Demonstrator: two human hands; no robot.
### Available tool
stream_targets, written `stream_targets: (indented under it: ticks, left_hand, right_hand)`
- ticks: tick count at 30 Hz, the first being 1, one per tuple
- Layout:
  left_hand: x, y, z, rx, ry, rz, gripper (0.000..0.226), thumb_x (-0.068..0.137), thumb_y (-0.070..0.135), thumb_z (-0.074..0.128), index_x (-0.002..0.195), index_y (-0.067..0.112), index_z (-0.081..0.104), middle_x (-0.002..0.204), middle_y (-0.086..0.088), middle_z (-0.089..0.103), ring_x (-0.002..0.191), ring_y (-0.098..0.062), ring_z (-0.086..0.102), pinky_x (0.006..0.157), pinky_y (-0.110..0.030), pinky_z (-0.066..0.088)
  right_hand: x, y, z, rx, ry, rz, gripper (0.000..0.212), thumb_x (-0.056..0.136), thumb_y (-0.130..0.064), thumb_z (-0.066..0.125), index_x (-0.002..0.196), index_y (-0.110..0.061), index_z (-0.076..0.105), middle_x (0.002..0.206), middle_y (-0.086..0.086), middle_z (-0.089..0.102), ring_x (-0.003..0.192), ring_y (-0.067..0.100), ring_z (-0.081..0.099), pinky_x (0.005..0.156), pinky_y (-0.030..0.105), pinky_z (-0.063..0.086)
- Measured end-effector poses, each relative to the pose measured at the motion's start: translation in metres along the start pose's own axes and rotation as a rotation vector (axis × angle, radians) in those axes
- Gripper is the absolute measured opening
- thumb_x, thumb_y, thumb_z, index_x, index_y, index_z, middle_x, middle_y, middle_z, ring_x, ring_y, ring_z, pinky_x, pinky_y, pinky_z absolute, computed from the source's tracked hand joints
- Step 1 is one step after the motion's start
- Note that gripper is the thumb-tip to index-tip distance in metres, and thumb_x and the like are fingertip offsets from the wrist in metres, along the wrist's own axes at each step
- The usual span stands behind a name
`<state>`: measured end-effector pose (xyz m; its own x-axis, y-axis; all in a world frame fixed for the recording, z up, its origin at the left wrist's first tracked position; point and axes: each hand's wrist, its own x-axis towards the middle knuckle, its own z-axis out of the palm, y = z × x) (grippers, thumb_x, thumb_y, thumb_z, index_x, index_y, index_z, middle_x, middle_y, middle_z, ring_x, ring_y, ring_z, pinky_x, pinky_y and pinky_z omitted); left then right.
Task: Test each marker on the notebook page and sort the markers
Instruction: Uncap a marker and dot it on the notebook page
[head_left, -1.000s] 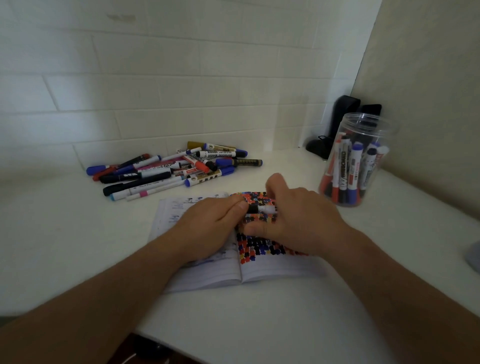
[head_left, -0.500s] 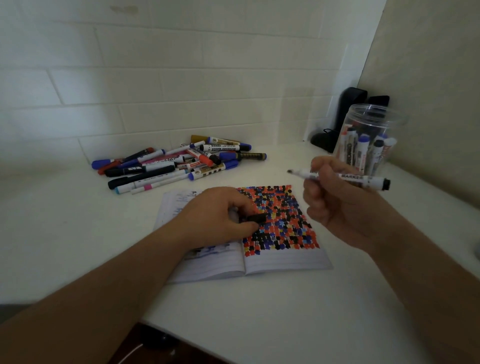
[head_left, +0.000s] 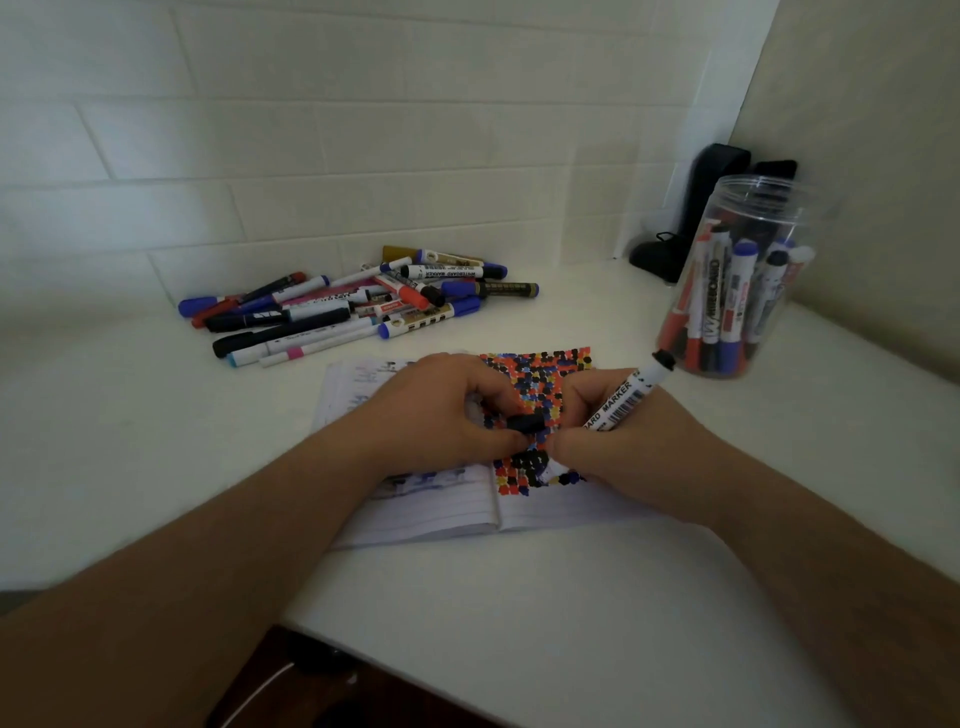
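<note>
Head-camera view, looking forward and down at a white table (head_left: 519, 623): both of a person's forearms are reaching in from the bottom edge and meeting over an open notebook (head_left: 457, 512) at centre. The right hand (head_left: 628, 447) is closing around a whiteboard marker (head_left: 618, 402), gripping it like a pen. The marker's long axis is slanting from its black back end, up and to the right near the jar, down and left to its tip, which is pressing at the lower edge of a dense patch of coloured test dots (head_left: 540, 379) on the right-hand page (the tip itself is mostly hidden by the fingers). The left hand (head_left: 441, 415) is resting on the page just beside the right, pinching a small black cap (head_left: 527, 423) between thumb and fingers; cap and tip are nearly touching.

Sorting destinations are lying in opposite directions. A clear plastic jar (head_left: 737, 280) of upright markers is standing to the right, close to the marker's back end and the right hand. A loose pile of markers (head_left: 353, 306) is lying well away, up and to the left by the tiled wall. Judging by this, the right hand is much nearer the jar.
</note>
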<state>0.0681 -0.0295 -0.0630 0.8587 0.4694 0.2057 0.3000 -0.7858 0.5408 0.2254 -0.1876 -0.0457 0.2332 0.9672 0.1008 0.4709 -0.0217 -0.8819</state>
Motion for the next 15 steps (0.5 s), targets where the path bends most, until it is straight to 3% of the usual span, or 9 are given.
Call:
stream_targets:
  ticks: [15]
  left_hand:
    - [0.0004, 0.0017, -0.0006, -0.008, 0.0, -0.005, 0.021, 0.074, 0.056, 0.081, 0.089, 0.044, 0.072, 0.093, 0.021, 0.065, 0.09, 0.001, 0.059, 0.083, -0.036, 0.055]
  right_hand:
    - [-0.0011, -0.0023, 0.0046, -0.003, 0.021, 0.074, 0.03, 0.084, 0.0, 0.072, 0.063, -0.011, 0.054, 0.052, 0.006, 0.058, 0.044, 0.016, 0.052, 0.043, 0.026, 0.041]
